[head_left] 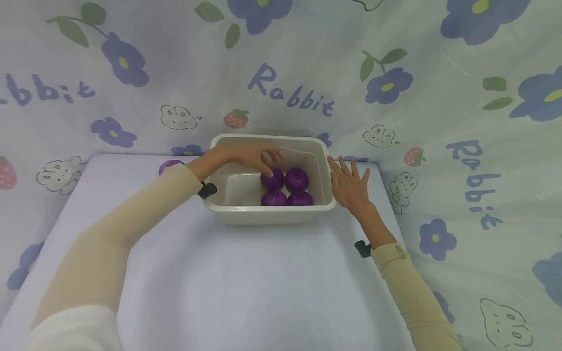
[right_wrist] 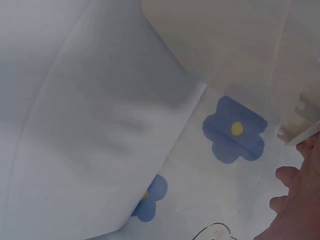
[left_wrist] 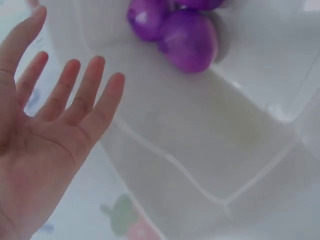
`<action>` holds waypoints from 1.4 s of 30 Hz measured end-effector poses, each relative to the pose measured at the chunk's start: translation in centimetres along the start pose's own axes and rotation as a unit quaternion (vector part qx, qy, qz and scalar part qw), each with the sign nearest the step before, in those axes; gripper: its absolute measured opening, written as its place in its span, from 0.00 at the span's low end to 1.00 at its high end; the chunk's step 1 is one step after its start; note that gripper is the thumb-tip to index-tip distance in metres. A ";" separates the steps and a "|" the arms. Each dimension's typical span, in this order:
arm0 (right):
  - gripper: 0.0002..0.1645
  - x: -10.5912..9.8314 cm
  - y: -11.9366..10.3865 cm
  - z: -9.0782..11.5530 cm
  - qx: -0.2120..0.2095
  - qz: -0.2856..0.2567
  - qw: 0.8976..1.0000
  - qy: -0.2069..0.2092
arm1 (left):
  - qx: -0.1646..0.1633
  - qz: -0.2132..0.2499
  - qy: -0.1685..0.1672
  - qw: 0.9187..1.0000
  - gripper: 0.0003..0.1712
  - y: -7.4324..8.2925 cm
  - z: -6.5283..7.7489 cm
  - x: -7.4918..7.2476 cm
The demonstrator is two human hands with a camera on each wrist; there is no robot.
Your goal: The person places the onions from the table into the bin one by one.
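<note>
A white plastic bin (head_left: 272,208) stands at the back of the table, holding several round, purple, onion-shaped things (head_left: 296,179) at its right end. Over the bin reaches my left hand (head_left: 252,156), its fingers relaxed and apart, thumb overlapping one purple thing (head_left: 273,181) in the head view. In the left wrist view, the palm is bare and the fingers spread, away from the purple things (left_wrist: 190,42). My right hand (head_left: 350,187) lies along the bin's right rim with fingers spread; its fingertips are at the rim in the right wrist view.
One more purple thing (head_left: 170,165) lies left of the bin, partly hidden by my left sleeve. The white table (head_left: 263,282) ends at the back against a patterned curtain (head_left: 290,63), which also hangs along the right side.
</note>
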State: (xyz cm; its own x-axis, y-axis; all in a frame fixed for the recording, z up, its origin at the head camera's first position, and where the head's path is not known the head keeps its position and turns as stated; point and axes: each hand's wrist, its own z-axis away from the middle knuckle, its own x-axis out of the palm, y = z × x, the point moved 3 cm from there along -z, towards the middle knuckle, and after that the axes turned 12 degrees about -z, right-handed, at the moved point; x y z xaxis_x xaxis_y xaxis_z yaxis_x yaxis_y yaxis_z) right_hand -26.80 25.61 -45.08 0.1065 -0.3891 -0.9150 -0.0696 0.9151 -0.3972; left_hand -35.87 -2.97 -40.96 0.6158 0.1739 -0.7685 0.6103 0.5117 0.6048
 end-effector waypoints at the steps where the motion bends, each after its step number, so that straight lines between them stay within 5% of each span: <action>1: 0.33 0.0 0.1 0.0 0.000 0.000 1.000 0.000 | -0.007 0.012 0.012 1.000 0.35 -0.1 0.6 -0.4; 12: 0.34 0.1 0.1 -0.1 0.002 -0.004 1.000 -0.005 | -0.101 0.084 0.145 0.981 0.40 -3.0 9.6 -3.3; 23: 0.34 0.1 0.2 -0.1 0.002 -0.003 1.000 -0.006 | -0.195 0.088 0.207 0.955 0.44 -8.5 17.9 -2.3; 33: 0.33 0.1 0.0 -0.1 0.007 -0.002 1.000 -0.010 | -0.284 0.111 0.192 0.933 0.48 -14.3 22.6 1.1; 42: 0.34 0.2 -0.1 0.0 0.007 -0.002 1.000 -0.005 | -0.325 0.132 0.190 0.917 0.51 -17.6 24.0 3.9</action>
State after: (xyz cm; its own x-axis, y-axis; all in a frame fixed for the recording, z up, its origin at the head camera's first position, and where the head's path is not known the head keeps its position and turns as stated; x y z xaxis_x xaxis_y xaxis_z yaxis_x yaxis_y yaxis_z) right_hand -26.75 25.49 -45.20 0.1169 -0.3913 -0.9128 -0.0547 0.9152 -0.3993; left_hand -32.22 -31.46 -49.58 0.4059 0.5810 -0.7055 -0.0377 0.7819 0.6222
